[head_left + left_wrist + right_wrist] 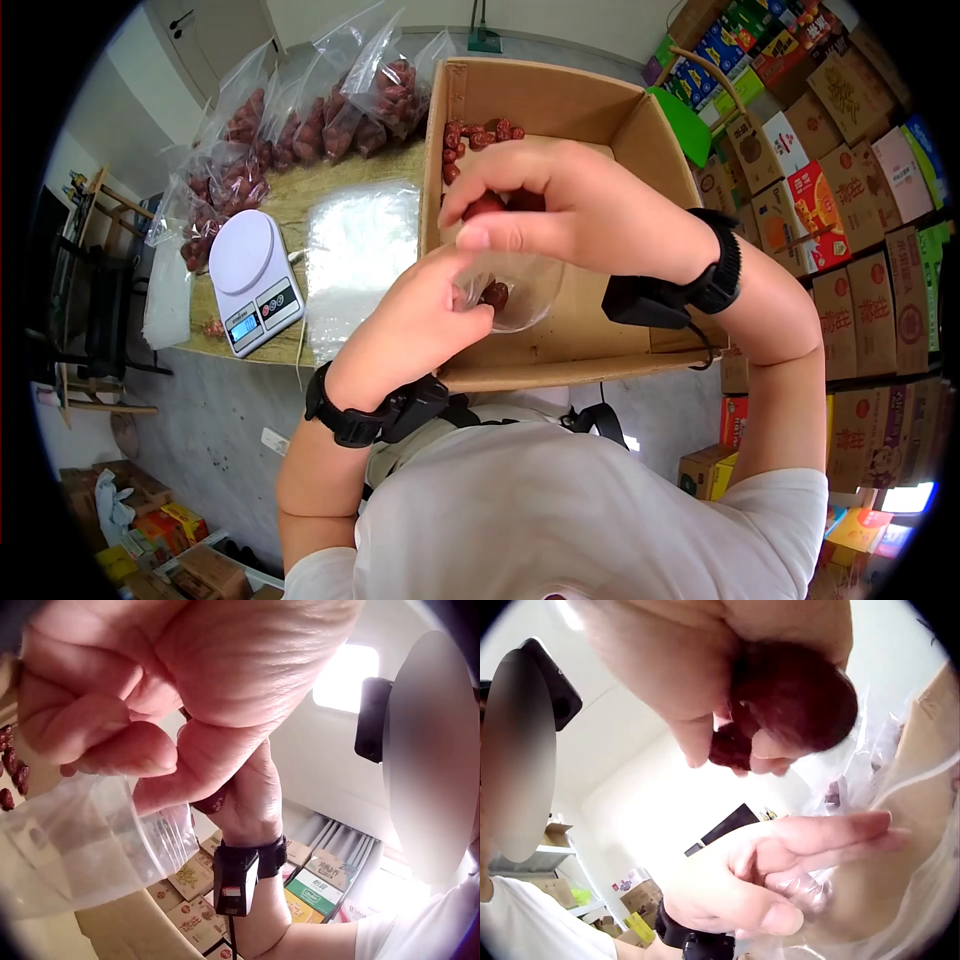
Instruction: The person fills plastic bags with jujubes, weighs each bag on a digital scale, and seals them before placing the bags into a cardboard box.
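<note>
The left hand [415,318] pinches the rim of a clear plastic bag [530,300] over the cardboard box, with its thumb and fingers at the bag's mouth. A few dark red dates [495,294] show inside the bag. Just above that mouth, the right hand [590,215] curls round several dates [485,207]; in the right wrist view, large dates [795,697] fill its palm and fingers. More loose dates [480,137] lie in the box's far left corner.
The open cardboard box [540,375] stands before the person. Left of it are flat clear bags [360,250], a white scale [243,255] with a lit display, and filled date bags [390,95]. Stacked cartons [860,210] line the right side, near a green scoop [680,125].
</note>
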Tool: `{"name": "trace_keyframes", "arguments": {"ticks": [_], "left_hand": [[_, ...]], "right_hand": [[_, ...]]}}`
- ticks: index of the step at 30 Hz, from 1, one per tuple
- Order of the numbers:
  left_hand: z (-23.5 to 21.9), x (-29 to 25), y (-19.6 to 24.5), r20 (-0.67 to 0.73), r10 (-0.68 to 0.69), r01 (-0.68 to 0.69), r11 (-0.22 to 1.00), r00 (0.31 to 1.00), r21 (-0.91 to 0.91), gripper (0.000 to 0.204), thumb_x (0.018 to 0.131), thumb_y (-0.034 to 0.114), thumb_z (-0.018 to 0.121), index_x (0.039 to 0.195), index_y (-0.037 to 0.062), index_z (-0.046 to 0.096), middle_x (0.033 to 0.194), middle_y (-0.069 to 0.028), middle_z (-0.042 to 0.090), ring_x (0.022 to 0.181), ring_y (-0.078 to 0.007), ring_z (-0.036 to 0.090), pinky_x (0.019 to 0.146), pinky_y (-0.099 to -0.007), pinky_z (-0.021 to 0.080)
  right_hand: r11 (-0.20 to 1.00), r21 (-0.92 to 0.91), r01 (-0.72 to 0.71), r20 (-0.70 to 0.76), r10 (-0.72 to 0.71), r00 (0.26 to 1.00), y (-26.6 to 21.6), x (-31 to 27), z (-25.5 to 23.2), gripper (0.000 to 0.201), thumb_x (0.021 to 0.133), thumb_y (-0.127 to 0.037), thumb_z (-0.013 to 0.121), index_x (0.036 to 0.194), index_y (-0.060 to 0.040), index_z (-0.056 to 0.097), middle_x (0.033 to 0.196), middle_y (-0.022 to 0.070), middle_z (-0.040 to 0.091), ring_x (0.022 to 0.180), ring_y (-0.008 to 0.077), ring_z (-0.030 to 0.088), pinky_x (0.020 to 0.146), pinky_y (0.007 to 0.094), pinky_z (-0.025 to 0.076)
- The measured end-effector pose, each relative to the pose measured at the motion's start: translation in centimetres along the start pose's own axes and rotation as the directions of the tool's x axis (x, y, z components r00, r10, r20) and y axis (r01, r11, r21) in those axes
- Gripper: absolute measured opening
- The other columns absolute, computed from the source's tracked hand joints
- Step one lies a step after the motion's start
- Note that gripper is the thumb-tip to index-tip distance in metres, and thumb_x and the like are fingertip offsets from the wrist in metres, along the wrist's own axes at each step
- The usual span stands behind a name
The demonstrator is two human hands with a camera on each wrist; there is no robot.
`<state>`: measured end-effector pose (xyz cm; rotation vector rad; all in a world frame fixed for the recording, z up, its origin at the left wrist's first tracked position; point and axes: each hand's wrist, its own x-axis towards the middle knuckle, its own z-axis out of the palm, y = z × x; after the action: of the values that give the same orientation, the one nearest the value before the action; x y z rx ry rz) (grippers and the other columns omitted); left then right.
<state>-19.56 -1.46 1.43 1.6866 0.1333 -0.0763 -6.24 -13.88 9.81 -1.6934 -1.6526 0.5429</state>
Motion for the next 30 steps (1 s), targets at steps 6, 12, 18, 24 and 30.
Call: {"name": "trace_keyframes", "arguments": {"ticks": [6, 12, 18, 24, 30], "left_hand": [[0.1, -0.1, 0.6, -0.006, -0.005, 0.005, 1.0, 1.0, 0.026, 0.055, 0.075, -0.002, 0.052, 0.128, -0.0021, 0.039, 0.09, -0.0006, 0.05, 0.061, -0.003, 0.044, 0.054, -0.0196, 0.038], [0.1, -0.1, 0.2, -0.048, 0.065, -0.062, 0.997, 0.997, 0.043, 0.05, 0.075, 0.004, 0.053, 0.124, -0.0018, 0.042, 0.069, -0.0024, 0.048, 0.055, -0.0074, 0.043, 0.05, -0.0241, 0.037], [0.0, -0.5, 0.4, -0.047, -0.071, 0.071, 0.997, 0.996, -0.006, 0.063, 0.076, -0.002, 0.053, 0.136, -0.0012, 0.031, 0.072, 0.005, 0.044, 0.056, -0.001, 0.035, 0.048, -0.0177, 0.031], [0.2, -0.6, 0.0, -0.085, 0.008, -0.003, 0.998, 0.996, 0.067, 0.064, 0.076, 0.0, 0.055, 0.136, -0.0009, 0.031, 0.066, 0.0062, 0.038, 0.054, -0.0018, 0.033, 0.047, -0.0182, 0.029], [0.1, -0.3, -0.9, -0.055, 0.105, -0.1, 0.991, 0.993, 0.091, 0.064, 0.077, 0.002, 0.056, 0.136, -0.0013, 0.031, 0.078, 0.0023, 0.042, 0.057, -0.0032, 0.035, 0.05, -0.0191, 0.033]], "right_hand": [[0.958, 0.273, -0.084, -0.039, 0.099, 0.994, 1.2, 0.3, 0.4, 0.022, 0.088, -0.02, 0.059, 0.102, -0.0027, 0.059, 0.091, 0.0011, 0.058, 0.08, 0.007, 0.052, 0.069, 0.0224, 0.044], [0.99, 0.089, -0.106, 0.097, 0.097, 0.991, 1.5, -0.2, -0.2, 0.022, 0.087, -0.019, 0.059, 0.101, -0.0016, 0.059, 0.097, 0.004, 0.061, 0.087, 0.011, 0.056, 0.078, 0.0244, 0.045], [0.918, -0.05, -0.394, -0.139, 0.385, 0.913, 6.1, 1.1, -4.4, 0.024, 0.087, -0.021, 0.057, 0.1, -0.0012, 0.06, 0.087, 0.0012, 0.061, 0.083, 0.0088, 0.055, 0.075, 0.0224, 0.045], [0.583, -0.257, -0.771, -0.094, 0.779, 0.62, 18.6, 0.8, -5.8, 0.059, 0.072, -0.034, 0.072, 0.12, -0.0077, 0.048, 0.1, 0.0099, 0.059, 0.085, 0.0179, 0.057, 0.064, 0.029, 0.05], [0.551, -0.381, -0.743, -0.038, 0.793, 0.608, 22.5, 1.5, -1.2, 0.078, 0.062, -0.033, 0.079, 0.127, -0.016, 0.039, 0.126, 0.0202, 0.036, 0.102, 0.0327, 0.052, 0.07, 0.0375, 0.053]]}}
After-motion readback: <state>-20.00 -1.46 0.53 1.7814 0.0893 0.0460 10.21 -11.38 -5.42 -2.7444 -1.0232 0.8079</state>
